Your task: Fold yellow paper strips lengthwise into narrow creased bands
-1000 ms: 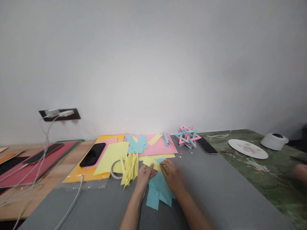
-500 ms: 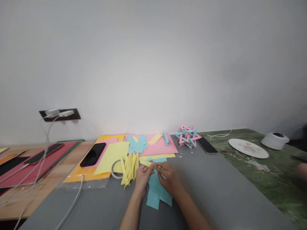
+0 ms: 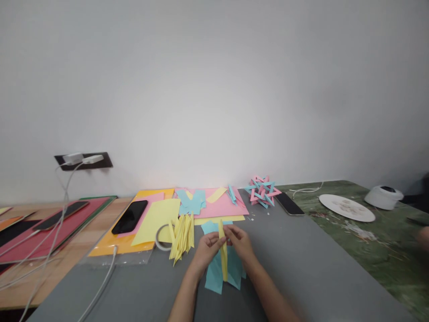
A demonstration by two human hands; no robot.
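Note:
A long folded yellow paper strip [image 3: 224, 264] stands lengthwise between my two hands, above blue paper pieces [image 3: 213, 277] on the grey tabletop. My left hand [image 3: 208, 251] pinches the strip from its left side with thumb and fingers. From the right, my right hand [image 3: 239, 241] grips the same strip near its upper part. Just left of my left hand lies a pile of folded yellow paper strips [image 3: 182, 239], beside a roll of tape [image 3: 158, 241] partly covered by paper.
A pink and blue paper star model [image 3: 261, 191] sits by the wall, next to a phone [image 3: 290, 205]. Pink sheet [image 3: 228, 206], yellow sheet [image 3: 157, 219] and another phone [image 3: 130, 217] lie behind. On the green table are a white plate [image 3: 346, 207] and another person's hand [image 3: 422, 237].
The yellow strip has turned from lying crosswise to pointing lengthwise away from me. My hands have shifted slightly, now on either side of it.

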